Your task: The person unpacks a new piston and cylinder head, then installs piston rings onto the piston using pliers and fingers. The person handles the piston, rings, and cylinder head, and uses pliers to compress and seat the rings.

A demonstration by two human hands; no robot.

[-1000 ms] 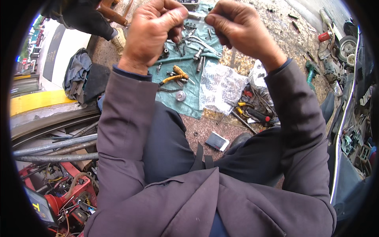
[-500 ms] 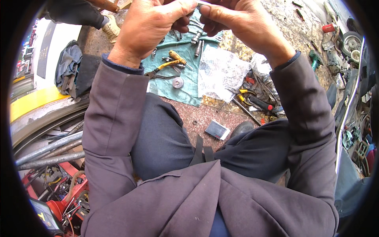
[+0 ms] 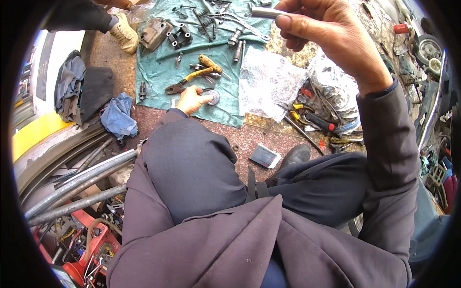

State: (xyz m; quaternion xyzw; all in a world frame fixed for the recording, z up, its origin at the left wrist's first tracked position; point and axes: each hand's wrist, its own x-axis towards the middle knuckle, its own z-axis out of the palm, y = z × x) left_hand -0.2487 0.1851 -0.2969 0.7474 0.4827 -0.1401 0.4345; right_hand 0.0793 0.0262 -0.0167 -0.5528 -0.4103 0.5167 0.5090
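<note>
My right hand point(image 3: 326, 36) is raised at the top right, its thumb and fingers pinching a short, smooth metal tube point(image 3: 265, 12) that points left. Down on the green cloth point(image 3: 225, 111), my left hand point(image 3: 192, 101) has its fingertips closed at the edge of a round grey metal disc point(image 3: 213, 98). Just beyond that hand lie yellow-handled pliers point(image 3: 189, 80) and a screwdriver with a yellow handle point(image 3: 210, 63). Farther up the cloth are two dark cylindrical metal parts point(image 3: 235, 37), a black bracket-like part point(image 3: 180, 36) and a blocky metal casting point(image 3: 156, 34).
Crumpled clear plastic point(image 3: 269, 84) lies right of the cloth, beside a tool heap with a red-tipped black handle point(image 3: 319, 122). A small flat box point(image 3: 264, 156) sits between my legs. Metal pipes point(image 3: 81, 182) and a blue rag point(image 3: 118, 116) are left. Another person's shoe point(image 3: 125, 33) stands upper left.
My left hand has left the right one and come down to the disc on the cloth. My right hand has moved slightly right, keeping the metal tube, which now shows more fully.
</note>
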